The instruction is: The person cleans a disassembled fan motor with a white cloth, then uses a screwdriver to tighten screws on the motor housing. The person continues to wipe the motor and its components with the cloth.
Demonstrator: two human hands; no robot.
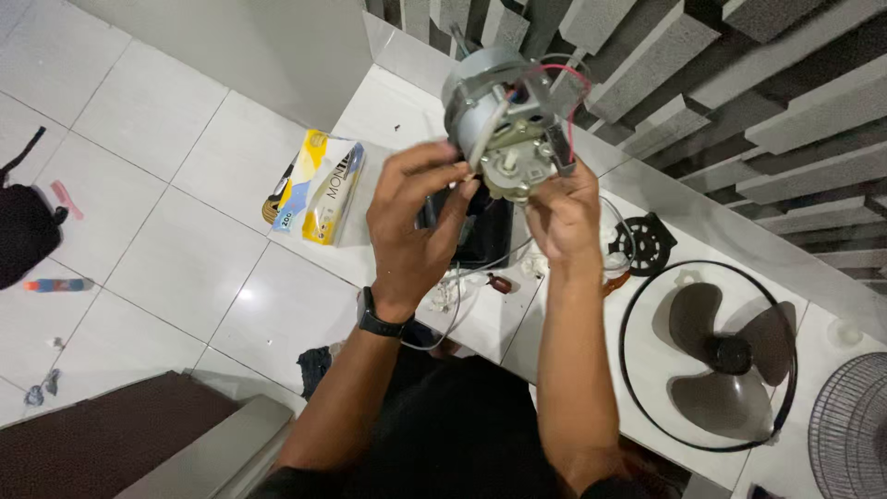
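We hold the grey fan motor [504, 111] up over the worktop's [647, 370] far edge, left hand [416, 217] clasped around its side, right hand [562, 212] pinching its back fitting, apparently inspecting it, which calls for steady turning.

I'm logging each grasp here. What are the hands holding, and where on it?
Both hands, left and right, hold up a grey fan motor, gripping its lower end on either side of the gearbox.
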